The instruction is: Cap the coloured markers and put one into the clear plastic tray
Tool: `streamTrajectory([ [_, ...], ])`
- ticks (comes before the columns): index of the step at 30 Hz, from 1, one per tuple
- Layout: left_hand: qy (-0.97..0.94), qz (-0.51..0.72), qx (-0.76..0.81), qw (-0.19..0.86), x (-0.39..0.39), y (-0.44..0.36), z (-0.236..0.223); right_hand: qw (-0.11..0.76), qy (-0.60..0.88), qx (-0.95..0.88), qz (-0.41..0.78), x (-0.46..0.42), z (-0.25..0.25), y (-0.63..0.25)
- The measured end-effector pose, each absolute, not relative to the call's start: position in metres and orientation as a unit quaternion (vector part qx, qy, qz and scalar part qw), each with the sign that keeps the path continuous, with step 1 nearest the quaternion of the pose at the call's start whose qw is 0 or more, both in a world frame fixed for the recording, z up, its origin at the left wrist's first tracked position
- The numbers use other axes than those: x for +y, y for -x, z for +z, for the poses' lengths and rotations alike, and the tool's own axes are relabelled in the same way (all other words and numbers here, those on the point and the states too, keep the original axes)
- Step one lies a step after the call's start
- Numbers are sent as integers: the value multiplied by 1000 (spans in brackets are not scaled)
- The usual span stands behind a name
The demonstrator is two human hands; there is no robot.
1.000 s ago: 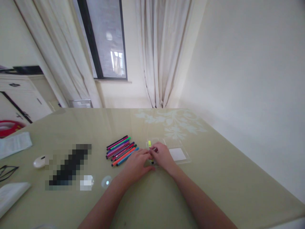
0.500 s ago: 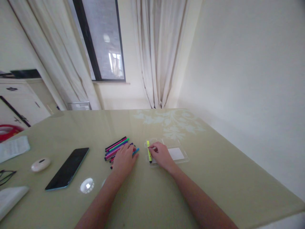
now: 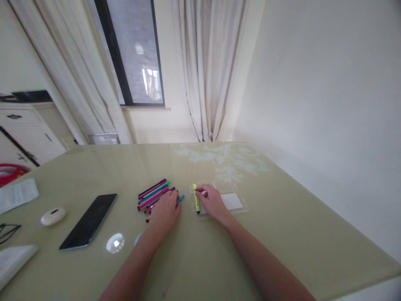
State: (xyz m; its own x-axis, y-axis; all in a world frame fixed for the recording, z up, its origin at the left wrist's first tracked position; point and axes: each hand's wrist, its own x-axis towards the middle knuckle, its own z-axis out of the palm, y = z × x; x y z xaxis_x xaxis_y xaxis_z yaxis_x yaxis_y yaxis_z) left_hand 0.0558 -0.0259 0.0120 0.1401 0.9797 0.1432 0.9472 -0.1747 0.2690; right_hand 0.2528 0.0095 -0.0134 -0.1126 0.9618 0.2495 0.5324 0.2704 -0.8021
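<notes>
A loose pile of felt-tip pens (image 3: 154, 198) in pink, purple, green and black lies at the table's middle. My left hand (image 3: 166, 207) rests over its right end, fingers curled on a blue felt-tip pen (image 3: 181, 199) whose end sticks out to the right. To the right, a clear plastic case (image 3: 244, 205) lies flat with a white card (image 3: 232, 201) in it. A yellow felt-tip pen (image 3: 197, 202) lies along the case's left side, black end towards me. My right hand (image 3: 211, 201) reaches over the case, thumb and forefinger closed on this yellow pen.
On the left lie a phone (image 3: 89, 221), a white oval case (image 3: 53, 216), a pale packet (image 3: 19, 195), a black cord or glasses frame (image 3: 9, 232) and a white object (image 3: 15, 261). A wall (image 3: 328, 125) runs along the table's right side.
My left hand has shifted slightly, and the blue pen's end has moved a little to the right. My right hand stays on the yellow pen, almost unmoved.
</notes>
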Motion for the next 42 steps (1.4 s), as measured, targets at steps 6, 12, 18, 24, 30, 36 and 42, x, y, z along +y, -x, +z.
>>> streamTrajectory([
  [6, -774, 193, 598, 73, -24, -57, 5, 318, 536, -753, 211, 6, -13, -251],
  [12, -817, 202, 531, 100, -31, -63, -1, 302, 534, -764, 199, 6, -10, -251],
  [18, -826, 158, 536, 79, -35, -67, -1, 286, 529, -781, 168, 4, -10, -250],
  [24, -823, 159, 540, 77, -34, -66, -3, 281, 520, -789, 169, 6, -11, -252],
  [30, -824, 160, 537, 88, -33, -67, -2, 328, 507, -762, 233, 7, -9, -255],
  [36, -826, 153, 534, 90, -34, -68, 0, 344, 542, -712, 284, 8, -9, -253],
  [42, -835, 149, 520, 97, -38, -71, 7, 248, 572, -764, 166, 7, -4, -247],
])
